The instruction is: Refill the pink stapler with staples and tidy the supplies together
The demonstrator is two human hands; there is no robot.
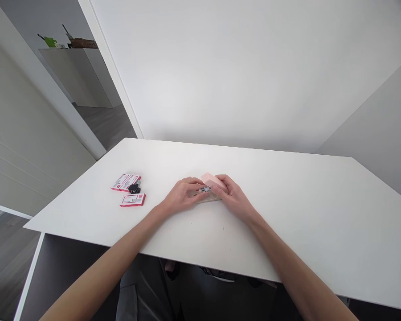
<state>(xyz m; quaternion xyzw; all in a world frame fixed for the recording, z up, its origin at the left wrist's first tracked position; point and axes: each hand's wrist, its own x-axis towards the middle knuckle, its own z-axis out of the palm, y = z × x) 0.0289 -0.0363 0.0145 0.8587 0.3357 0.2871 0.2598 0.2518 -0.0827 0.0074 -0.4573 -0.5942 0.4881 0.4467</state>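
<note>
Head view, desk: the white desk (287,214) fills the lower half of the picture, its near edge running just in front of my body and its far edge meeting a plain pale wall.
Head view, pink stapler: the pink stapler (211,180) lies on the desk about midway between the near and far edges, a little left of the middle, with its pink top raised and a bit of silver metal (205,190) showing beneath it.
Head view, left hand: my left hand (183,195) comes in from the near edge, knuckles up. Its fingers (195,183) are curled together and close on the stapler's left side, the tips right at the silver metal.
Head view, right hand: my right hand (232,194) closes on the stapler from the right. Its fingers (222,182) are pressed together over the pink top, the thumb tucked low by the base.
Head view, both hands: they almost meet across the stapler, and much of its base is hidden under them.
Head view, staple boxes: three small red-and-white boxes (125,182) lie flat toward the desk's left edge, well apart from my hands. Two sit side by side, touching, and the third (132,200) is just nearer the near edge.
Head view, small black object: a small black object (134,188) sits between the pair and the third box. It is too small to identify.
</note>
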